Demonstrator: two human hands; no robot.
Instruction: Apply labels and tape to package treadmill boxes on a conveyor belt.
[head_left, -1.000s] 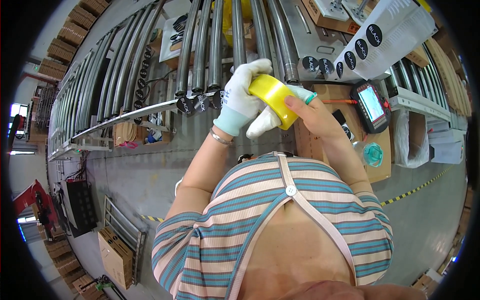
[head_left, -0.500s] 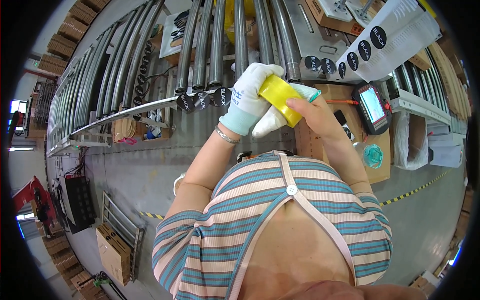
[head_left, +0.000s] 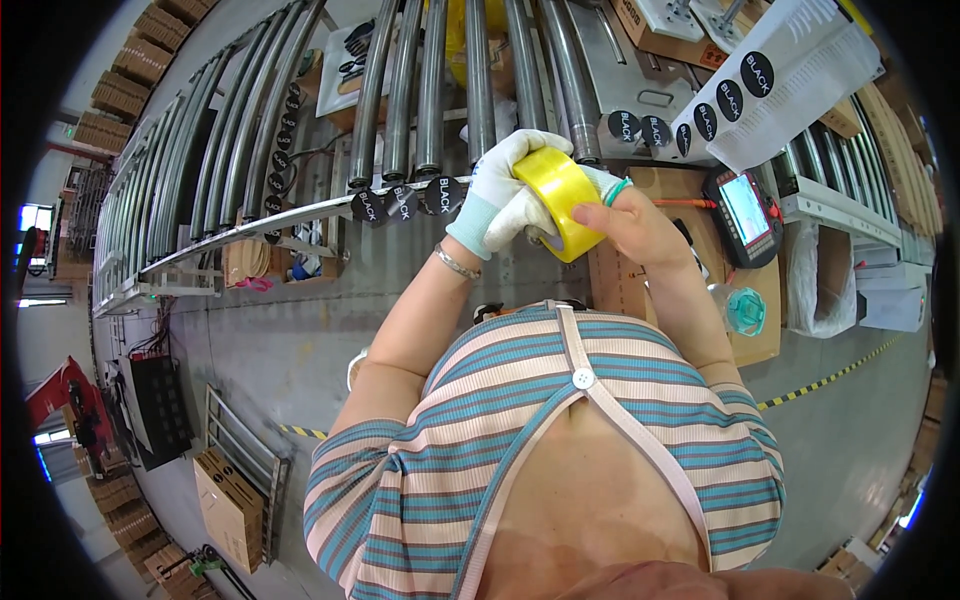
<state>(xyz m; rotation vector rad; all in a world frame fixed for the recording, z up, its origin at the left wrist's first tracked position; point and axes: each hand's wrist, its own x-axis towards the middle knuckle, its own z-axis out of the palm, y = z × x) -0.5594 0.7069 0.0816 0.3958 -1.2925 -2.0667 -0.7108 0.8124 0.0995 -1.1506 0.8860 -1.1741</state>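
Note:
In front of my chest, just below the near ends of the steel rollers, I hold a wide roll of yellow tape (head_left: 562, 195). My left hand (head_left: 500, 195), in a white glove with a pale teal cuff, is closed around the roll's left side. My bare right hand (head_left: 637, 228) grips it from the right, thumb on the outer face. Behind the roll, by my right fingers, part of a white fabric piece with a teal edge (head_left: 613, 186) shows; it looks like another glove, mostly hidden. A bracelet (head_left: 457, 262) circles my left wrist.
Roller conveyors (head_left: 430, 90) run ahead and to the left. To the right, a cardboard box (head_left: 640, 300) bears a handheld controller with a lit screen (head_left: 745, 213) and a clear bottle with a teal top (head_left: 746, 311). A sheet with round black stickers (head_left: 775, 85) hangs beyond.
The yellow tape roll has turned and dropped slightly, showing more of its wide outer face. My gloved left fingers have shifted around its left side, and my right hand stays on it.

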